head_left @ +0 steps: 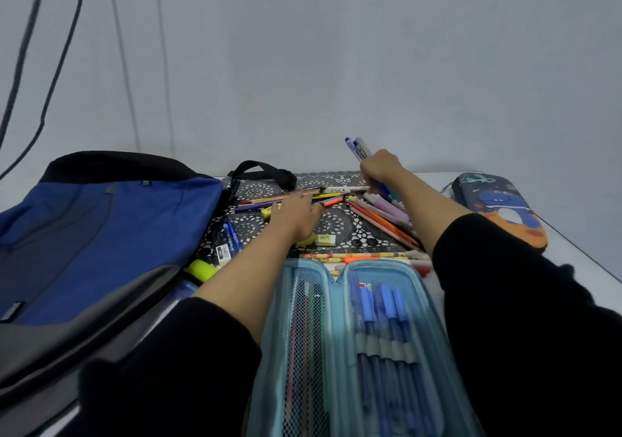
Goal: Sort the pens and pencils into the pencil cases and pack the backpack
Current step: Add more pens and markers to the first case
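Blue pens sit clenched in the right hand; left hand lies flat, released, on loose pencils.

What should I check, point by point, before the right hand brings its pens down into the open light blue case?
1. Right hand grips its bundle of pens: ok, fist closed around them, tips upward.
2. Light blue case open and facing the person: ok, both halves lie flat.
3. Free room among the blue pens already in its right half: cannot tell.
4. Left hand out of the path: ok, it lies flat on loose pencils farther back.
5. Dinosaur case ready for pencils: not ok, it looks closed.
6. Backpack open for packing: cannot tell.
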